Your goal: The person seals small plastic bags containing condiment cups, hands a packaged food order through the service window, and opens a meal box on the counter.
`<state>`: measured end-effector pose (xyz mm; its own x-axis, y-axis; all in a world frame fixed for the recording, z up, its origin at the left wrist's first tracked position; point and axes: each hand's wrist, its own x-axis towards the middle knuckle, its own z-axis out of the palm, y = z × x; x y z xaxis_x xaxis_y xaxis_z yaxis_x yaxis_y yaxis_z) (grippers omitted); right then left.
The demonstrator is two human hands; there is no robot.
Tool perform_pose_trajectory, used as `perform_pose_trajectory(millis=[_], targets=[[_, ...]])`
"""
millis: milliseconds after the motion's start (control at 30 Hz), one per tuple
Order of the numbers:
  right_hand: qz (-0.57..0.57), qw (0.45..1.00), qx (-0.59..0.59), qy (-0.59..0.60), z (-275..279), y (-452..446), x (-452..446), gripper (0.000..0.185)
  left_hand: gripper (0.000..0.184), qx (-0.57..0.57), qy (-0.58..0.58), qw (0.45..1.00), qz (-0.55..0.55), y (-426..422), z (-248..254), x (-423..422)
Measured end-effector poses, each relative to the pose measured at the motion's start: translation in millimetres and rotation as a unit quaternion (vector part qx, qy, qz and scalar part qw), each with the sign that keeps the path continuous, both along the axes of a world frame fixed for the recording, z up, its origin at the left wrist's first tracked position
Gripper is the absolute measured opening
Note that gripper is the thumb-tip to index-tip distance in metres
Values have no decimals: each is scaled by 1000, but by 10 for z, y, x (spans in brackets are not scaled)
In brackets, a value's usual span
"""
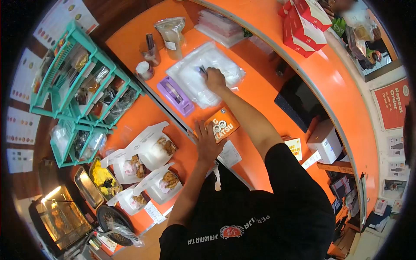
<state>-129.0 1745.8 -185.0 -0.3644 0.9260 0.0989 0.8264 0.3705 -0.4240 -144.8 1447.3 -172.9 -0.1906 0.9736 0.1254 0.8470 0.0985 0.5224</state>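
Note:
My left hand (207, 141) lies flat with fingers spread, against the left end of an orange box (225, 123) printed with "KATSU". My right hand (214, 80) reaches over a stack of clear plastic bags (184, 71), its fingers pinched together. A small dark and bluish thing shows at the fingertips, too small to name. Beside the bags sits a purple tape dispenser (175, 96). A printed receipt (229, 154) lies just below the orange box, near my left hand.
Open white food boxes (158, 151) with fried pieces stand at the left, near a tray of yellow food (104, 175). Teal baskets (82, 82) hold packets. Cups (144, 70) stand behind the dispenser. Red-and-white boxes (303, 32) rest on the raised counter.

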Motion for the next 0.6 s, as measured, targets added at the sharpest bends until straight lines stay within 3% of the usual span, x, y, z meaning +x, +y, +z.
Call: perform_pose_trajectory(millis=[33,100,133,167,233,267,333,367,433,500,533,600], targets=[[-46,994,-5,100,-24,67,81,32,84,17,-6,1000,1,18,-45,-8],[-116,974,107,161,-159,363,397,28,82,26,-34,999,1,16,-81,-39],[-188,958,182,120,-58,355,598,29,80,37,-63,997,5,50,-93,-44],[-241,964,96,54,84,448,852,31,80,37,-68,997,7,105,-40,-59],[-204,970,129,-22,55,607,1402,30,62,11,24,1000,-12,197,173,-130],[-206,970,128,-25,-58,703,1591,30,62,10,22,1000,-14,316,219,-183],[-191,973,104,-74,-256,834,1826,33,50,25,-135,986,-94,665,262,-297],[-194,973,103,-76,-279,850,1877,33,50,24,-137,985,-97,839,270,-329],[-154,977,146,31,5,564,1719,39,41,29,-98,989,-107,1190,255,-388],[16,962,266,55,100,350,1464,42,39,40,-56,993,-95,1490,200,-407],[25,988,152,-25,241,95,1282,39,38,54,-13,995,-78,1637,150,-421],[52,991,104,-71,287,-191,1098,42,48,53,4,994,-97,1869,-65,-446]])
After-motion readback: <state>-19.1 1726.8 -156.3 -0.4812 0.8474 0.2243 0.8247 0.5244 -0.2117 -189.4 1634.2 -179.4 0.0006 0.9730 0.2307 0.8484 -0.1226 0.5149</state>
